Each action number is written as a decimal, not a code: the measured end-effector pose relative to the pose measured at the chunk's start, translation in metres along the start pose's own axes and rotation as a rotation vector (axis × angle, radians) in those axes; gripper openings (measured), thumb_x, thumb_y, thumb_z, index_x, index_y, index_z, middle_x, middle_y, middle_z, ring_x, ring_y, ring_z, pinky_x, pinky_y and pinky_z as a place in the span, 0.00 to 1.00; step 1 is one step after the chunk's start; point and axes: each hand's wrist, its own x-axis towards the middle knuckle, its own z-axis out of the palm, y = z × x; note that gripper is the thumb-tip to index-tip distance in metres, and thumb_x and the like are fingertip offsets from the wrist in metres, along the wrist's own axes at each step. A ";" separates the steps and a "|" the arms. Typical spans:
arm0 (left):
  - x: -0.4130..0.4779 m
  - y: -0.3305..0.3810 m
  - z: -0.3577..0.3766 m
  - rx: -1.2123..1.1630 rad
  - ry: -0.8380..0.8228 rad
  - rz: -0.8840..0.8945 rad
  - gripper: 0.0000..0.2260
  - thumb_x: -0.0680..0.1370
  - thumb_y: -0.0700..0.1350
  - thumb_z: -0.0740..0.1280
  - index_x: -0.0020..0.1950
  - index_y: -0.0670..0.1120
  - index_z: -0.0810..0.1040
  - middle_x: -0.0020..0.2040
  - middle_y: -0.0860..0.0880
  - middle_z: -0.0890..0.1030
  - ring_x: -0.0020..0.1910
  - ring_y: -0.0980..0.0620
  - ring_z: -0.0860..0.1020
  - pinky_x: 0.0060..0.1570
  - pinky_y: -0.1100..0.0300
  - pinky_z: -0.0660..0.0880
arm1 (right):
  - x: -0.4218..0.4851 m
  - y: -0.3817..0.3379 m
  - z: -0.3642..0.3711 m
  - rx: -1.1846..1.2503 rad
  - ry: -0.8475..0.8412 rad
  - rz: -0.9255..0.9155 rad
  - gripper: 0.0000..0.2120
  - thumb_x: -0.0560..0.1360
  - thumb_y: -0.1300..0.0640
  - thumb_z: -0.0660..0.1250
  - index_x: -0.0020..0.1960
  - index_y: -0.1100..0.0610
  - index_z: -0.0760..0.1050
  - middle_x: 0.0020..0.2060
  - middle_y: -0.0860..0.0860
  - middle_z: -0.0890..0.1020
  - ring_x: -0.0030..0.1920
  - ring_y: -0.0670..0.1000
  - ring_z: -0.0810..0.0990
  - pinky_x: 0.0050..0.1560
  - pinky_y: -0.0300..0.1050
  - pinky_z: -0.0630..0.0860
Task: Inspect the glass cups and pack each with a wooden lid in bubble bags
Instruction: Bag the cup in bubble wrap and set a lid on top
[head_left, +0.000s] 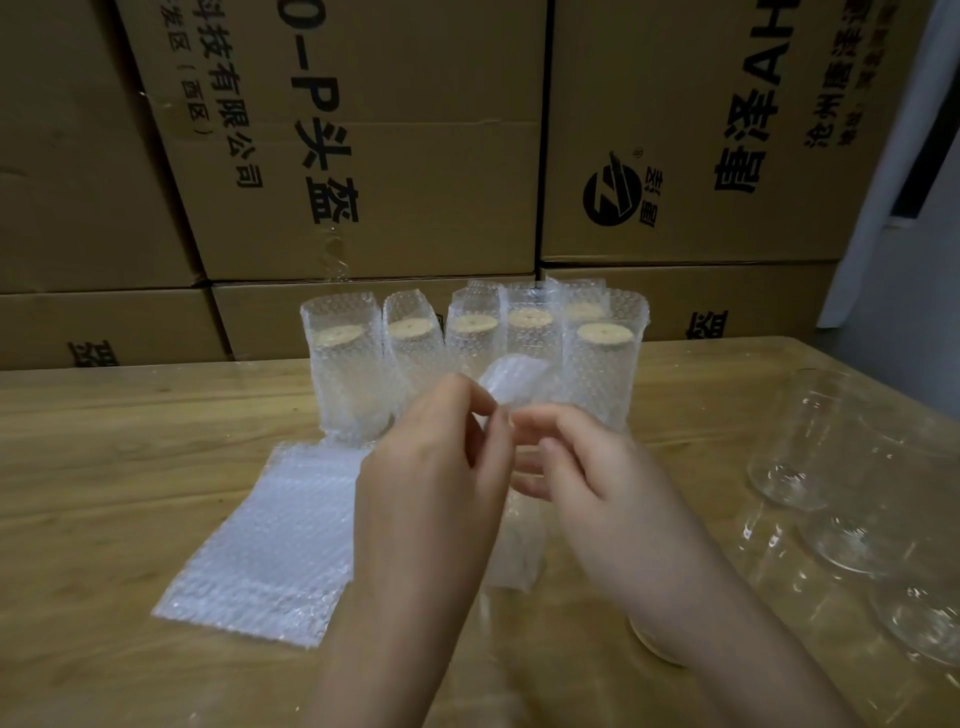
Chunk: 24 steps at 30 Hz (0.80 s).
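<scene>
- Bubble bag (515, 540) is at table (104, 467) centre, held upright btwn both hands.
- L hand (431, 467) & R hand (587, 467): fingertips pinch the bag's mouth; step looks like opening it.
- Next, prob: spread mouth wide, then fetch a glass cup (795, 457) lying at right.
- Packed cups (597, 374) stand behind.
</scene>
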 end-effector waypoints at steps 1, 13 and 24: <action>-0.002 0.004 0.000 0.001 -0.004 0.033 0.06 0.76 0.45 0.68 0.40 0.48 0.74 0.28 0.56 0.70 0.26 0.58 0.70 0.26 0.65 0.66 | 0.002 0.001 -0.001 0.081 -0.050 0.055 0.15 0.82 0.62 0.54 0.63 0.54 0.75 0.54 0.46 0.81 0.52 0.41 0.81 0.58 0.46 0.77; -0.006 0.007 0.009 0.113 -0.015 0.139 0.07 0.77 0.43 0.68 0.40 0.44 0.74 0.32 0.51 0.75 0.26 0.48 0.73 0.21 0.50 0.71 | 0.002 0.004 -0.005 0.798 -0.062 0.190 0.16 0.79 0.68 0.56 0.62 0.58 0.76 0.59 0.49 0.81 0.57 0.43 0.80 0.58 0.38 0.76; -0.010 0.024 0.005 -0.195 -0.075 0.145 0.06 0.77 0.49 0.63 0.42 0.49 0.73 0.30 0.56 0.72 0.29 0.56 0.72 0.27 0.59 0.68 | 0.009 0.008 -0.005 1.093 -0.143 0.212 0.17 0.78 0.70 0.51 0.59 0.67 0.75 0.44 0.60 0.84 0.46 0.51 0.84 0.41 0.38 0.79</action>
